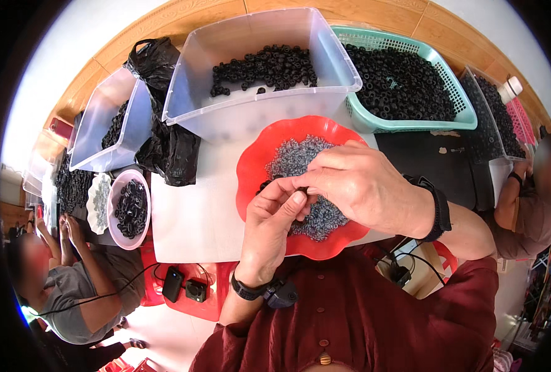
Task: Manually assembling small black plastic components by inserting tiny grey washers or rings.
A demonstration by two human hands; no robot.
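A small black ring (301, 188) sits pinched right where the two hands meet, low over the red plate (253, 158). The left hand (269, 226) comes up from below, thumb and fingertips closed tight on the piece, and the right hand (359, 186) reaches in from the side, its fingertips clamped on the same spot. Both grips are narrow, nearly shut, with the tiny part mostly hidden between them, so its exact shape is hard to tell.

Directly under the grip lies a heap of small grey metal washers (294, 155), filling the middle of the plate. The plate rests on the white counter (188, 217). Just beyond the grip stands a clear plastic tub (257, 105) with black rings in its far end. Beyond and to the right of the grip, a teal basket (455, 118) is loaded with more black parts. Well off to the left of the grip there is a pink bowl (131, 239) of black rings, with a black plastic bag (170, 149) between it and the tub. A black wristband (439, 214) sits on the right wrist.
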